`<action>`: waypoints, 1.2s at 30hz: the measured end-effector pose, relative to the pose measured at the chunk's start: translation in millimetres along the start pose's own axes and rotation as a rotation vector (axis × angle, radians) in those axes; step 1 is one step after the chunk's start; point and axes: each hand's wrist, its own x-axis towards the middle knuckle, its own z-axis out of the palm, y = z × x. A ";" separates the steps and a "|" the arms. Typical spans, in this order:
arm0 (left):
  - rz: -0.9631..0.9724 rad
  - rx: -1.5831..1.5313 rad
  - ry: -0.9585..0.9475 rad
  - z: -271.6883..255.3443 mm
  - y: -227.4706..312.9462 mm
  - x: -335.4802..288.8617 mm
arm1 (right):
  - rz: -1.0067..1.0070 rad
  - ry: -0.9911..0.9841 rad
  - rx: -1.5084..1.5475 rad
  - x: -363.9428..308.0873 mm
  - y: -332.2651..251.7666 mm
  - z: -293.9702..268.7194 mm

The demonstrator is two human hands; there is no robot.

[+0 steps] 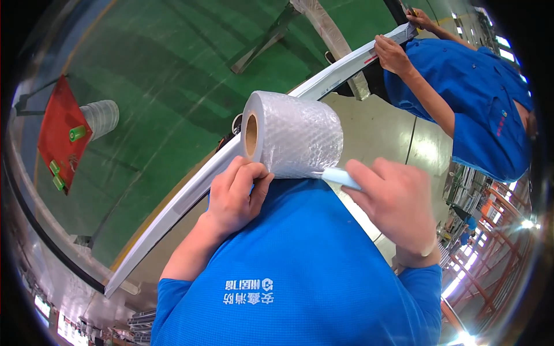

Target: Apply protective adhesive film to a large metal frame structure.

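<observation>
A thick roll of clear bubble wrap (306, 130) with a brown cardboard core lies against my front, on or just over a long white bar (184, 207). At the near left edge of the roll, my left hand (235, 193) is closed, fingers pinching the film's edge. My right hand (395, 202), slightly blurred, grips a knife (341, 178) with a pale blue handle. Its thin tip points left and meets the film low on the roll's right side. What lies under the roll is hidden.
A co-worker in blue (461, 98) holds the bar's far right end with both hands. A red-topped stand (63, 138) bearing green rolls is on the left, beside another clear roll (101, 119). Wrapped beams (326, 29) cross the green floor behind. Red racks (490, 271) stand at right.
</observation>
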 end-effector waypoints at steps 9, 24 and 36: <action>-0.001 -0.031 -0.011 -1.7 -3.3 -2.9 | 0.133 -0.222 -0.093 6.4 6.6 -3.1; 0.047 -0.057 0.007 -1.9 -8.7 -3.6 | 0.081 -0.071 0.156 -1.6 16.2 7.4; 0.007 -0.041 0.091 1.4 -8.4 -6.3 | 0.103 0.020 0.143 2.1 23.0 5.3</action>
